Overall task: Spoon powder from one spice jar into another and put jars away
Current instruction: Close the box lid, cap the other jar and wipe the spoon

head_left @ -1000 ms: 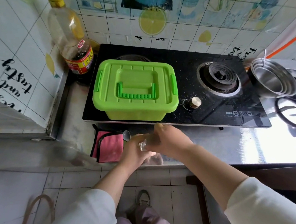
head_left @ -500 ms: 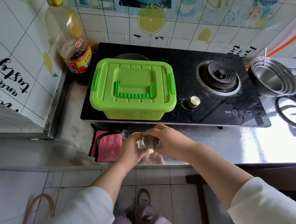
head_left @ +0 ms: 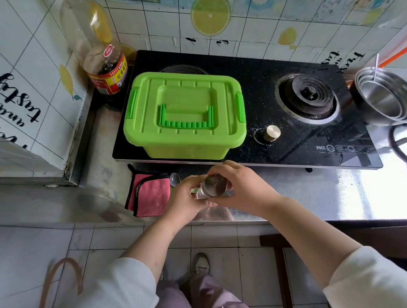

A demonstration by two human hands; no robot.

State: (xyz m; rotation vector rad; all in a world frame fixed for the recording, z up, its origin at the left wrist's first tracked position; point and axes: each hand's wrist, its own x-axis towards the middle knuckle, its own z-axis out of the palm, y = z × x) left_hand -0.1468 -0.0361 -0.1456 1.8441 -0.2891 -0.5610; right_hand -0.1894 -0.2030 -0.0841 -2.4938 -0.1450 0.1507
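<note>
Standing at the steel counter (head_left: 319,194), I am facing the black cooktop (head_left: 275,61), where a closed green box (head_left: 185,112) is sitting on the left side. A pink cloth (head_left: 150,195) is lying just in front of it. My left hand (head_left: 186,200) is gripping what seems to be the glass body of a spice jar (head_left: 211,186), while my right hand (head_left: 245,189) is curling round its metal cap. I am holding the jar tilted, over the counter's front. A spoon (head_left: 174,179) is peeking out beside the cloth.
</note>
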